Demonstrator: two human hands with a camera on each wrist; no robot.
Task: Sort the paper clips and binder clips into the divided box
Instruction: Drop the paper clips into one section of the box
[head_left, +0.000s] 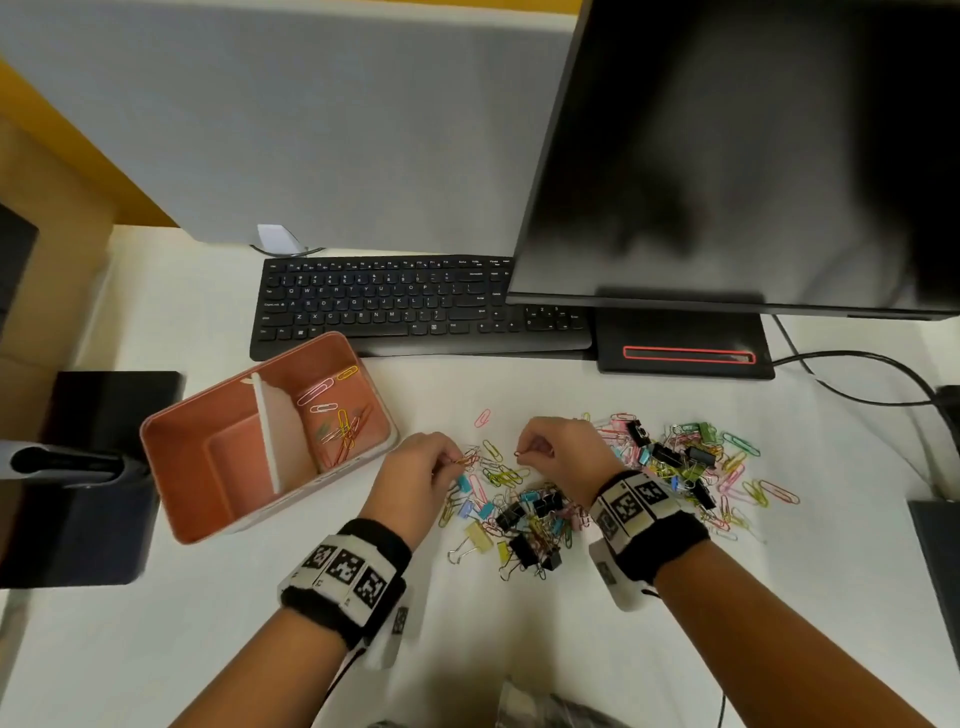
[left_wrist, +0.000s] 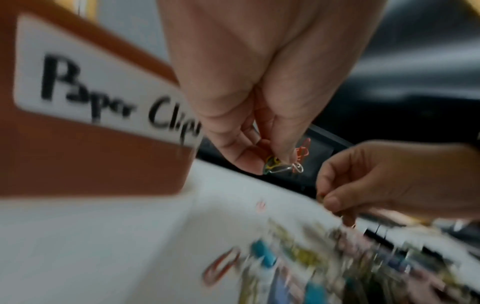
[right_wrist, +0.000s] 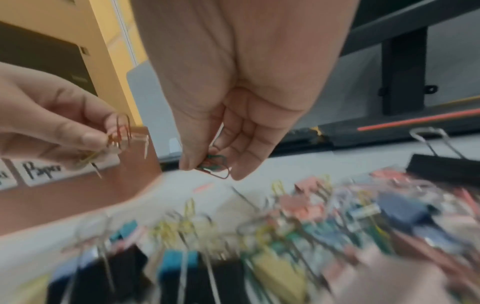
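Note:
An orange divided box (head_left: 171, 467) stands at the left, tilted, with several paper clips (head_left: 337, 415) in its right compartment; its left compartment looks bare. A label reading "Paper Clips" (left_wrist: 103, 96) is on its front. A mixed pile of coloured paper clips and binder clips (head_left: 597, 488) is spread on the white desk. My left hand (head_left: 447, 460) pinches a small bunch of paper clips (left_wrist: 283, 164) just above the pile's left edge. My right hand (head_left: 522, 453) pinches a few paper clips (right_wrist: 215, 164) above the pile's middle.
A black keyboard (head_left: 395, 306) lies behind the box and pile. A dark monitor (head_left: 727, 156) on its stand (head_left: 680, 353) is at the back right, with cables (head_left: 857, 374) trailing right. A black object (head_left: 93, 478) stands left of the box.

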